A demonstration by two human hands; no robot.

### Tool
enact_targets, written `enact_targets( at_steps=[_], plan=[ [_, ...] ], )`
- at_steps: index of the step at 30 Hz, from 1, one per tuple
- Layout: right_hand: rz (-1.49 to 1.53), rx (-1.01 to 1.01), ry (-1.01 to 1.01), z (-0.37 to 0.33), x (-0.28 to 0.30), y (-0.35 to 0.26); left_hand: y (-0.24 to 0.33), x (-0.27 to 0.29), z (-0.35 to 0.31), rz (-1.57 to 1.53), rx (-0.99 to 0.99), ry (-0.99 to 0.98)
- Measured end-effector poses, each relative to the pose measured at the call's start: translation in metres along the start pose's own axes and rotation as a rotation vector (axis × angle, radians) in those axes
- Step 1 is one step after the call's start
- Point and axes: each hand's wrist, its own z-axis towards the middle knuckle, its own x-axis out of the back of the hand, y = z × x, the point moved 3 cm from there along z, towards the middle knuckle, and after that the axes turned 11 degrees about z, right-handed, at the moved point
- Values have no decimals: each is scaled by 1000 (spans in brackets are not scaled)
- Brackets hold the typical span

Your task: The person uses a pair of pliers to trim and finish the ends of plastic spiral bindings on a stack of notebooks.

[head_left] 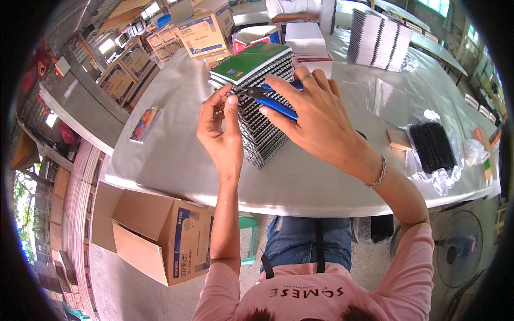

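A tall stack of spiral-bound notebooks (251, 62) stands on the table in front of me, a green cover on top and dark wire coils facing me. My right hand (316, 109) grips blue-handled cutting pliers (276, 105), their handles spread somewhat apart. The dark jaws reach the coil end at the stack's near left corner. Right beside those jaws is my left hand (222, 125), thumb and forefinger pinched close together at that corner. Whatever lies between these fingertips is too small to make out.
Stacked white paper blocks (304, 40) and a pile of coil-bound pads (379, 40) stand farther back. Black binding coils (432, 147) lie on plastic at the right. A small colourful booklet (145, 124) rests at the left. An open carton (160, 235) sits below the table; a person (293, 9) is across it.
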Motion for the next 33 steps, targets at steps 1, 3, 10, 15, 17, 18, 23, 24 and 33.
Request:
enact_targets(
  at_steps=[1, 3, 10, 15, 17, 18, 23, 24, 33],
  plan=[
    [-1, 2, 3, 0, 0, -1, -1, 0, 0, 1, 6, 1],
    [1, 6, 9, 3, 1, -2, -2, 0, 0, -8, -14, 10],
    [20, -8, -100, 13, 0, -3, -5, 0, 0, -17, -45, 7],
    [-24, 44, -139, 17, -2, 3, -2, -3, -1, -43, -56, 11],
    [-27, -21, -156, 13, -2, 1, 1, -2, -2, -49, -44, 21],
    [-28, -51, -164, 12, -1, 0, 3, -3, -3, -58, -37, 34],
    [-15, 14, -10, -2, 5, 0, 4, -7, -2, -13, -5, 21],
    [-34, 9, -16, -3, 6, 1, 4, -9, -3, 4, 0, 18],
    [34, -10, -30, -2, -6, 1, -3, -11, -8, 115, -91, -24]
  ],
)
